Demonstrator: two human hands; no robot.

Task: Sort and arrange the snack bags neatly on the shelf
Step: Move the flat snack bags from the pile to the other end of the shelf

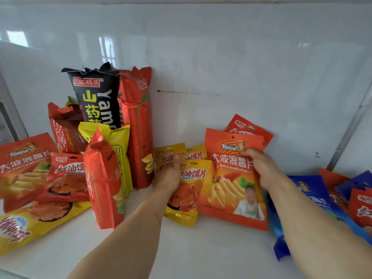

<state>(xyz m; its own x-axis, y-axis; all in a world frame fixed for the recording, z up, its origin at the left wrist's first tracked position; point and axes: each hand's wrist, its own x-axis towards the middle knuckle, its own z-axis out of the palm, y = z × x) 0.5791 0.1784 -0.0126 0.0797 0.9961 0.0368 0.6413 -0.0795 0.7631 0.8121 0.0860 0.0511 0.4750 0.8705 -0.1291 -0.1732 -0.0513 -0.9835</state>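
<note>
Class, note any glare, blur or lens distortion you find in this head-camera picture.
Head view: window glare streaks the glossy back wall; wide-angle bending curves the shelf post at right; the yellow bag at the lower left edge looks soft and stretched; lighting is even, shadows faint.

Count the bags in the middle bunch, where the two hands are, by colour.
Yellow bags: 3
Orange-red bags: 2
Total: 5
</note>
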